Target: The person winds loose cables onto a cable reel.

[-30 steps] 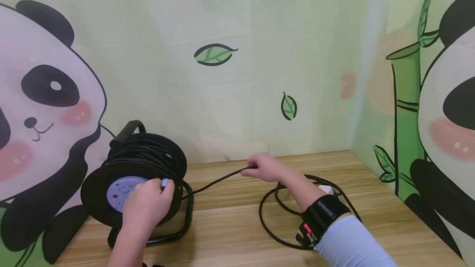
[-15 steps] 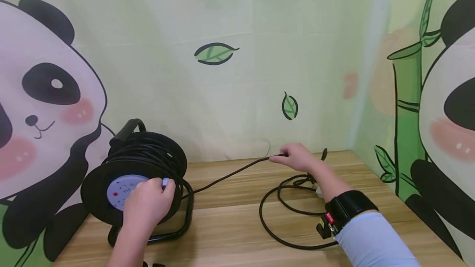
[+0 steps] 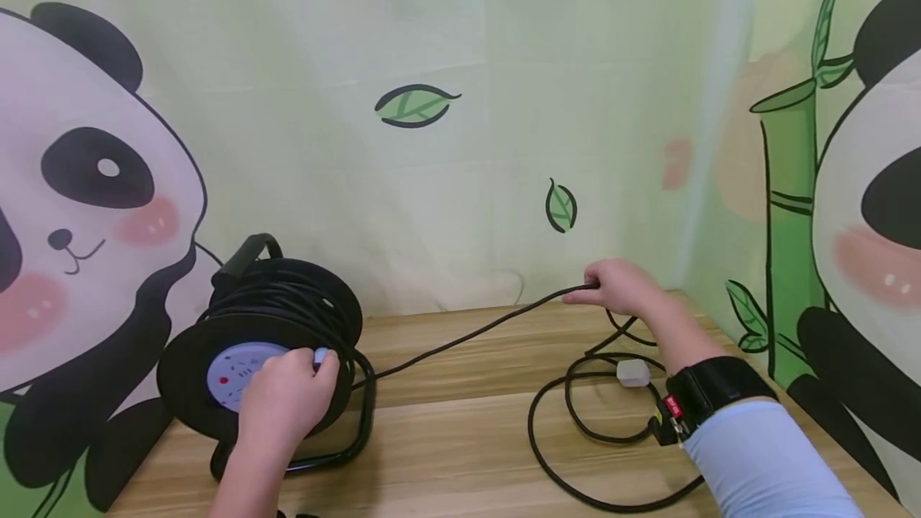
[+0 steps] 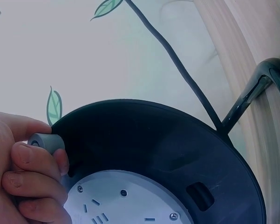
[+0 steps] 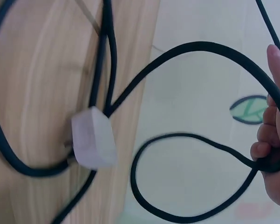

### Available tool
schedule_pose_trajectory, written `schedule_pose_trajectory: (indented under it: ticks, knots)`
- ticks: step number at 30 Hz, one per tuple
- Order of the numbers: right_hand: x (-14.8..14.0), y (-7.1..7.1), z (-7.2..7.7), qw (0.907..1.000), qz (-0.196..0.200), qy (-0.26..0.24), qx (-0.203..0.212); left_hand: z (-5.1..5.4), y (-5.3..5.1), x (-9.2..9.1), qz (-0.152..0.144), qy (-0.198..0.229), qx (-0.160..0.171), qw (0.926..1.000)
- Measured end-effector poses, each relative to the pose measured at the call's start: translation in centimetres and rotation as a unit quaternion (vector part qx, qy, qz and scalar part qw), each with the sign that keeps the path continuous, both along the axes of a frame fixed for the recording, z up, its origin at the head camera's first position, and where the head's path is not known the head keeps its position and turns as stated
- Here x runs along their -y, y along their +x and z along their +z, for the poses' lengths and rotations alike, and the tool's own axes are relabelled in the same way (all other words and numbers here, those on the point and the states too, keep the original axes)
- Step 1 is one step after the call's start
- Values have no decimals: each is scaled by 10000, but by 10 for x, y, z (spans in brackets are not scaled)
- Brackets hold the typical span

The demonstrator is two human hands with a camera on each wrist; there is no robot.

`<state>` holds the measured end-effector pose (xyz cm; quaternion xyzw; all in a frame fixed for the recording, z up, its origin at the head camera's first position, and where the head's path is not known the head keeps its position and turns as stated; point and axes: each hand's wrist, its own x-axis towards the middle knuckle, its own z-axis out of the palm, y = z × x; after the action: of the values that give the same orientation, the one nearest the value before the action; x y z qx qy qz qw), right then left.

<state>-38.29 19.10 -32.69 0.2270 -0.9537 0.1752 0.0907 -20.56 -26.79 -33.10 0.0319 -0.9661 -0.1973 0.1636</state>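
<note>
A black cable reel (image 3: 252,414) with a pale blue socket face (image 3: 233,370) stands at the left of the table, cable wound on its drum. My left hand (image 3: 289,394) grips the small grey-blue crank knob (image 4: 51,142) at the reel's rim, fingers curled round it. From the reel a black cable (image 3: 468,336) runs up to the right. My right hand (image 3: 622,290) grips this cable above the table's far edge. Loops of cable hang and lie below that hand, and a white plug (image 3: 633,373) is among them, large in the right wrist view.
The reel's black tube stand (image 3: 363,422) rests on the wooden table (image 3: 439,454). Behind it hangs a green backdrop (image 3: 446,206) with leaves and pandas. A black strap (image 3: 719,390) sits on my right wrist.
My right hand has moved right and slightly up with the cable, so a longer stretch spans from the reel. Cable loops shifted right and the plug came into view. The left hand stays put.
</note>
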Motion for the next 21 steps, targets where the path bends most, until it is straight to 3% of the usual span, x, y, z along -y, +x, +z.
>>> schedule_pose_trajectory:
  ticks: [10, 21]
  knots:
    - [-35, 4, 20, 9964, -663, 465, -237, 1, -1, -1, -1, 53, -16, 10000]
    - [-37, 6, 18, 9970, -663, 273, -275, 2, 1, -3, 20, 64, 232, 9997]
